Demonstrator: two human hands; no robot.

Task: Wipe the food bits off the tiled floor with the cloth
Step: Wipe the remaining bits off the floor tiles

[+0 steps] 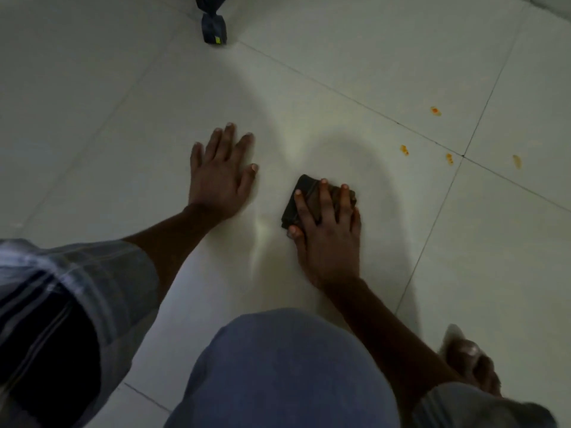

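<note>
A dark folded cloth (304, 193) lies on the pale tiled floor (309, 97) near the middle of the view. My right hand (327, 233) presses down on it with fingers spread and fairly straight, thumb at its near edge. My left hand (221, 177) rests flat on the floor to the left of the cloth, fingers splayed, holding nothing. Several orange food bits (435, 111) lie to the upper right of the cloth, others (404, 150) close to a tile joint, all apart from the cloth.
A dark furniture leg with a capped foot (214, 28) stands at the top. My knee in blue fabric (287, 372) fills the bottom centre, and my bare foot (472, 362) sits at the lower right. Grout lines cross the floor.
</note>
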